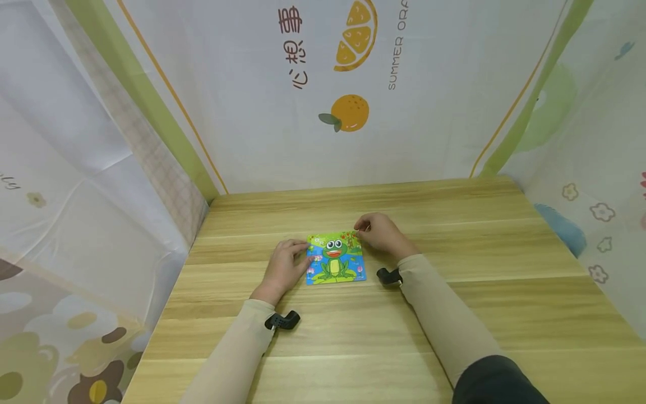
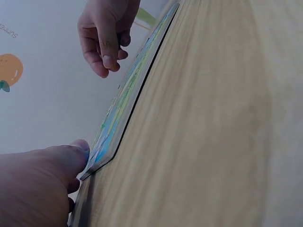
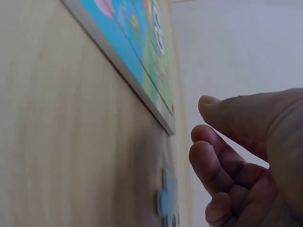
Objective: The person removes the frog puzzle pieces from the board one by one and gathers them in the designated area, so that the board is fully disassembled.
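A square jigsaw puzzle [image 1: 335, 264] with a green frog picture lies flat on the table, its thin edge showing in both wrist views. My left hand [image 1: 286, 268] holds its left side, the thumb [image 2: 78, 150] over the board's edge and the other fingers partly hidden behind it. At the far right corner is my right hand [image 1: 381, 233], its fingers loosely bent. In the right wrist view, its thumb [image 3: 227, 111] and fingers stand apart with nothing between them. Below that hand lies a light blue jigsaw piece [image 3: 168, 196] with a rounded knob, partly cut off by the frame.
The wood-grain table [image 1: 323, 348] reaches back to a white curtain [image 1: 252, 129] printed with oranges. Patterned cloths hang at the left and right sides. Each sleeve carries a small black wrist camera [image 1: 284, 320] above the table.
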A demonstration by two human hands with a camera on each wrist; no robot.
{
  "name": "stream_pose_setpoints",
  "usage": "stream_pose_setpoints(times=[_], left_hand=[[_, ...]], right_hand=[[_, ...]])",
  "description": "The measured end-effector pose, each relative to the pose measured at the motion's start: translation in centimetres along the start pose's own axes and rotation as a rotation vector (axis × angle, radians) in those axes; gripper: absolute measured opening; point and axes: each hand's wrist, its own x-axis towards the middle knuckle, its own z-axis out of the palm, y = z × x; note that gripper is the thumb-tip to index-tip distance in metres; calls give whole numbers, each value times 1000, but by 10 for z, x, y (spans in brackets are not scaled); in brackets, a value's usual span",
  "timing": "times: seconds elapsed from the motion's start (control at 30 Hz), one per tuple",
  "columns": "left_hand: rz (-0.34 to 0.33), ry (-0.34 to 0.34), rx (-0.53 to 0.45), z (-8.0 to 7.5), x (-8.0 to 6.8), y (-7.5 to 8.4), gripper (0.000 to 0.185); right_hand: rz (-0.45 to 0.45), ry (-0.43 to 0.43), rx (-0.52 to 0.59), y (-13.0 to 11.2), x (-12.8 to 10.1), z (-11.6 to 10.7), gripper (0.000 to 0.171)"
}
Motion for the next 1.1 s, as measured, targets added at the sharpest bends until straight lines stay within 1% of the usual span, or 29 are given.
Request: stream_pose_setpoints(times=[0.27, 0.5, 0.67, 0.9, 1.1], left_hand=[[3, 32, -23, 0, 0, 2, 33], [76, 31, -50, 5, 3, 8, 28], [98, 32, -67, 8, 5, 12, 23], [142, 17, -57, 10, 5, 20, 23], [149, -22, -21, 12, 4, 23, 26]], right_hand=[[-12, -35, 1, -11, 5, 13, 6], [-8, -47, 13, -13, 9, 23, 6], [-23, -39, 7, -16, 10, 25, 6], [-32, -37, 8, -19, 12, 28, 7], [-42, -58, -14, -19, 13, 32, 9]])
